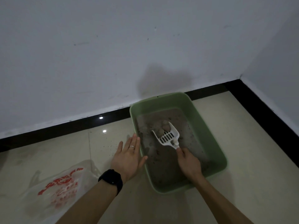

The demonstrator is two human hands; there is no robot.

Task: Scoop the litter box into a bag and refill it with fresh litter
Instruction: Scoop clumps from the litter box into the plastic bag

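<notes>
Lying flat on floor (242, 143) at near left: bag (61, 183). Touching left rim of box (208, 130) with left hand (128, 156), fingers straight, grasping nothing. Gripping scoop (168, 136) handle with right hand (188, 162) inside box, resting scoop head on grey litter (161, 162), clumps (163, 126) at its far edge. Standing against wall (113, 54): box.

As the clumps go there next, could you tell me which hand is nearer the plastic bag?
Left. The left hand sits just right of the bag; the right hand is farther right, gripping the scoop.
</notes>
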